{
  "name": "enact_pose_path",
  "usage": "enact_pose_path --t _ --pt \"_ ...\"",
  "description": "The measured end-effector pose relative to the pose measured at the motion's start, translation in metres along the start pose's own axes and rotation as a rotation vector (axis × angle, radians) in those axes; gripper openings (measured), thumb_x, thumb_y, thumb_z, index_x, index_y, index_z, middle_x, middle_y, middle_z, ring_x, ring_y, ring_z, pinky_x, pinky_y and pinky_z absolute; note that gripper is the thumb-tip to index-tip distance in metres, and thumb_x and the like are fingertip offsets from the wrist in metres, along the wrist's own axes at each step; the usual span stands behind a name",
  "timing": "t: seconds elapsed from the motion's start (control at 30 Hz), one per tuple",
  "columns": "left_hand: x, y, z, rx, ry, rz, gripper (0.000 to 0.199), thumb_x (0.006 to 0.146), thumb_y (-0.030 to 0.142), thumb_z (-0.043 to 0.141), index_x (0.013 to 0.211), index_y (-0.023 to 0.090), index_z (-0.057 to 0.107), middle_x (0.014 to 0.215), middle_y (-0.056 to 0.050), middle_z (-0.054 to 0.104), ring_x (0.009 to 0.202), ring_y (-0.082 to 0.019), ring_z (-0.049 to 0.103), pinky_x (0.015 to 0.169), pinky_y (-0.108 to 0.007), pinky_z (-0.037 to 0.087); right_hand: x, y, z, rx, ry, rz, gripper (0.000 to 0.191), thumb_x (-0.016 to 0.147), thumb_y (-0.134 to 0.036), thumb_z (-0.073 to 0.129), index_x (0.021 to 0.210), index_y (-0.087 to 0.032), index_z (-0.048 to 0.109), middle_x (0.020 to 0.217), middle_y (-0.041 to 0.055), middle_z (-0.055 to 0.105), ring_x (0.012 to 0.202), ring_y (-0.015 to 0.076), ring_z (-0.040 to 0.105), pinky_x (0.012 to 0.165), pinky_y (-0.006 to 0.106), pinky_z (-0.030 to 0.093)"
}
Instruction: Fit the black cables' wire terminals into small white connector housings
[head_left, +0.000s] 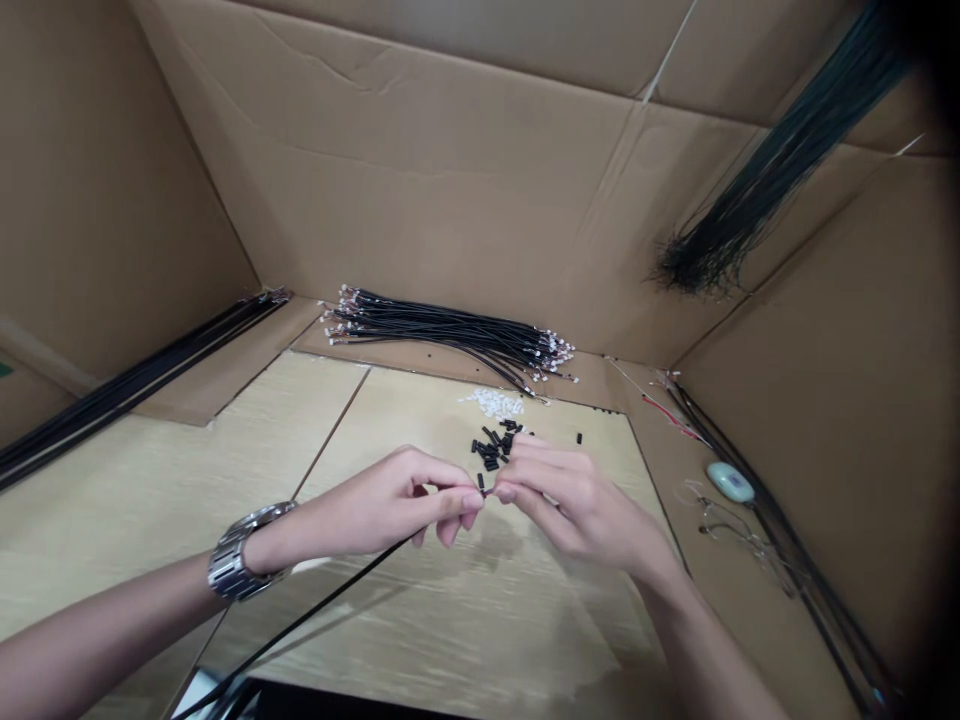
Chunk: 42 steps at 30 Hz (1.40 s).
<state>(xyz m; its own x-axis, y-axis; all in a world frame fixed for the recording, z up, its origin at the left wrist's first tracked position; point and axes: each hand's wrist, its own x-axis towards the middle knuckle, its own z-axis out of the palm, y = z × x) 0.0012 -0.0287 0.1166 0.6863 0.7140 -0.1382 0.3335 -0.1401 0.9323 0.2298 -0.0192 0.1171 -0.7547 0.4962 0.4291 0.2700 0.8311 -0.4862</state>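
A: Where's the blk cable point(337, 593) held?
B: Near its end, over the table point(420, 640), gripped in L hand point(397, 500); thin wires point(489, 491) apparently pinched by R hand point(577, 495).
A: Risks?
B: Wires poss. torn if pulled too hard; blk tubes point(490, 464) poss. scattered if brushed.

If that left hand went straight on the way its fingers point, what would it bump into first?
Most likely the right hand, which faces the left hand at the end of the black cable the left hand holds. Exact depth is hard to judge from this one view.
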Motion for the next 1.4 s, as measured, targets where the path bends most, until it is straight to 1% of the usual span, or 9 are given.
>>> enact_pose_path --t 0.2,0.4,0.5,0.57,0.67,0.8,0.93,1.1,1.4 --pt "-0.025 -0.013 0.001 -0.095 -0.087 -0.066 0.044 0.098 0.046 0.049 0.071 0.014 0.063 0.065 -0.002 0.062 0.058 -0.011 0.057 0.057 -0.02 0.045 -0.014 -0.011 -0.011 0.049 0.03 -0.017 0.018 0.101 -0.015 0.047 0.089 -0.015 0.06 0.077 0.0023 0.057 0.071 0.0139 0.046 0.064 0.027 0.038" --pt "-0.052 -0.039 -0.004 -0.11 -0.216 -0.178 0.036 0.097 0.045 0.052 0.092 0.015 0.07 0.087 -0.008 0.07 0.079 -0.018 0.065 0.072 -0.026 0.049 -0.029 -0.003 -0.015 0.04 0.066 0.255 0.023 0.102 -0.021 0.045 0.087 -0.018 0.063 0.079 0.0014 0.061 0.073 0.0133 0.056 0.07 0.028 0.042" --pt "-0.028 -0.042 0.007 -0.158 -0.172 -0.097 0.037 0.095 0.042 0.058 0.126 0.021 0.058 0.113 -0.009 0.066 0.096 -0.02 0.063 0.081 -0.029 0.048 -0.024 0.012 0.009 0.052 -0.012 0.363 0.026 0.103 -0.029 0.044 0.09 -0.019 0.064 0.085 0.0016 0.066 0.078 0.014 0.06 0.077 0.028 0.046" --pt "-0.002 -0.044 0.018 -0.246 -0.05 -0.033 0.035 0.096 0.046 0.053 0.115 0.017 0.059 0.096 -0.006 0.065 0.073 -0.014 0.062 0.071 -0.027 0.049 -0.025 0.025 0.025 0.053 -0.007 0.389 0.024 0.104 -0.031 0.043 0.103 -0.02 0.064 0.09 0.0018 0.067 0.082 0.0138 0.063 0.079 0.028 0.048" --pt "0.031 -0.05 0.031 -0.433 0.028 -0.03 0.034 0.098 0.049 0.046 0.103 0.017 0.055 0.07 0.005 0.045 0.045 -0.006 0.036 0.043 -0.018 0.032 -0.038 0.043 0.04 -0.003 0.045 0.445 0.031 0.105 -0.03 0.039 0.133 -0.018 0.046 0.1 0.0059 0.066 0.089 0.0153 0.063 0.079 0.029 0.051" --pt "0.045 -0.059 0.038 -0.547 0.006 -0.134 0.024 0.097 0.041 0.046 0.106 0.019 0.053 0.067 0.007 0.04 0.042 -0.004 0.021 0.038 -0.014 0.016 -0.062 0.062 0.053 -0.144 0.02 0.472 0.024 0.101 -0.021 0.044 0.122 -0.018 0.056 0.108 0.0101 0.064 0.101 0.0204 0.059 0.087 0.036 0.049" --pt "0.043 -0.058 0.041 -0.548 0.05 -0.123 0.024 0.094 0.041 0.052 0.097 0.017 0.055 0.076 0.004 0.045 0.047 -0.005 0.028 0.037 -0.013 0.02 -0.061 0.076 0.069 -0.245 -0.067 0.44 0.017 0.097 -0.014 0.049 0.098 -0.017 0.066 0.096 0.0086 0.065 0.095 0.0223 0.059 0.085 0.036 0.049" --pt "0.035 -0.044 0.029 -0.479 0.051 -0.042 0.036 0.094 0.05 0.054 0.097 0.014 0.058 0.074 0.003 0.045 0.05 -0.005 0.034 0.039 -0.014 0.032 -0.05 0.08 0.069 -0.295 -0.084 0.399 0.015 0.097 -0.014 0.05 0.096 -0.018 0.065 0.094 0.0065 0.065 0.089 0.0202 0.061 0.08 0.032 0.05" --pt "0.033 -0.041 -0.017 -0.52 0.175 0.039 0.023 0.088 0.035 0.068 0.095 0.013 0.066 0.078 -0.001 0.058 0.063 -0.01 0.055 0.057 -0.022 0.05 -0.065 0.091 0.042 -0.319 -0.011 0.448 0.02 0.099 -0.014 0.045 0.109 -0.019 0.062 0.105 0.0085 0.064 0.104 0.0212 0.06 0.091 0.037 0.05"
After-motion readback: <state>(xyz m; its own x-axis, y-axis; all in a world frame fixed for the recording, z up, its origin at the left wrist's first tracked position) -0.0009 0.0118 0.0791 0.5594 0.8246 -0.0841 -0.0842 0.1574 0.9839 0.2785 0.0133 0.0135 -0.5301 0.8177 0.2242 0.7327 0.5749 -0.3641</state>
